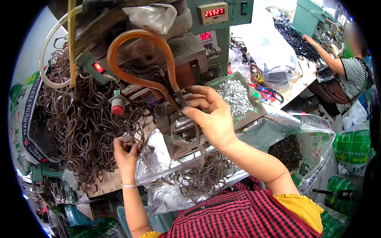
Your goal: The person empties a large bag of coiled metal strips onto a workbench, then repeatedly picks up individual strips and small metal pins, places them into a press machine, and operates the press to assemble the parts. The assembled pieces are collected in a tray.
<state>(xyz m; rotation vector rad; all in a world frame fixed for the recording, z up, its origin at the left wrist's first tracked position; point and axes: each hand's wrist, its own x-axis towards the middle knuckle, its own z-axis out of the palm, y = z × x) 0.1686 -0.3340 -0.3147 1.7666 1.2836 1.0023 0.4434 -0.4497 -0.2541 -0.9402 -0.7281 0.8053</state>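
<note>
My right hand [214,115] is at the work point of a greasy bench machine [174,63], thumb and fingers pinched together. A thin brown strap [197,137] hangs in a loop just below the pinch, and its upper end seems to be between my fingertips. An orange-brown tube [171,59] bends down to the same spot. My left hand [126,152] is curled closed beside a large heap of brown strap loops [79,123]. What its fingers hold, if anything, is hidden. More strap loops [202,174] lie on silver sheeting [156,152] before me.
A metal tray [258,109] of small silver pieces stands right of the machine. A red button [117,109] sticks out at its left. Printed sacks [29,123] flank the bench. At far right a person in a striped top [353,75] reaches toward dark straps [295,37].
</note>
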